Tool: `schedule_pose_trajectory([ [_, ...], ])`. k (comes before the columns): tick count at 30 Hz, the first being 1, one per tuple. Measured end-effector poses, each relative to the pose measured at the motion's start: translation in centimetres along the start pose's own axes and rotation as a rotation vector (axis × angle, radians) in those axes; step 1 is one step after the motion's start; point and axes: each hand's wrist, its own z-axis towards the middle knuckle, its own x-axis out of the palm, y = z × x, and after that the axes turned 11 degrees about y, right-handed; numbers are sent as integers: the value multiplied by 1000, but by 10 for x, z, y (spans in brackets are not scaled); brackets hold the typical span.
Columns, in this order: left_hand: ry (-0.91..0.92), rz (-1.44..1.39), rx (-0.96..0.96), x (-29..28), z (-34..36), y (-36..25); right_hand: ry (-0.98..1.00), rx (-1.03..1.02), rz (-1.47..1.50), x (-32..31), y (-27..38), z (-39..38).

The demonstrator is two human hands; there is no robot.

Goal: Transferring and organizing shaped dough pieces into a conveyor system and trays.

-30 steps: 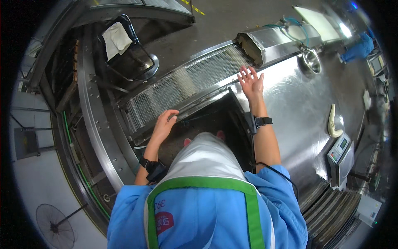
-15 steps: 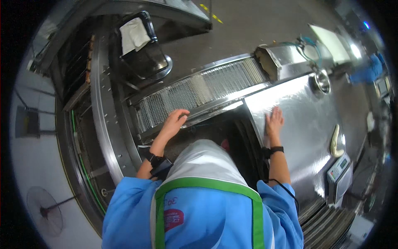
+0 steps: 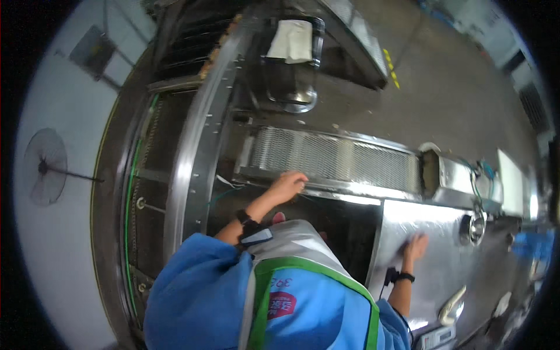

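Note:
My left hand (image 3: 287, 186) is at the near rail of a mesh conveyor (image 3: 326, 154). Its fingers are loosely bent and I see nothing in them; whether they touch the rail I cannot tell. On the right, my right hand (image 3: 415, 248) is over the shiny metal table (image 3: 431, 219), holding nothing, its fingers stretched forward but blurred. A metal bowl (image 3: 476, 226) stands on the table beyond it. Nearer me on the table lies a pale, long curved thing (image 3: 452, 306), its kind unclear. A scale (image 3: 437, 336) shows at the lower edge.
A dark chair (image 3: 294, 76) with a white cloth (image 3: 291, 41) on it stands past the conveyor. A long metal beam (image 3: 189, 157) runs along my left. A metal housing (image 3: 452, 178) sits at the conveyor's right end. A fan (image 3: 45, 166) stands far left.
My view has turned, so the conveyor and table sit lower and farther right. My left hand's fingers now point rightward along the rail. My right hand stays over the table.

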Motion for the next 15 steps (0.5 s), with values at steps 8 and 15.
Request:
schedule_pose_trajectory([
  [8,47,2,-67,9,1,15,32,-609,33,-79,185,-64],
  [15,177,63,-69,37,25,-24,-71,-303,1,-77,97,-5],
])
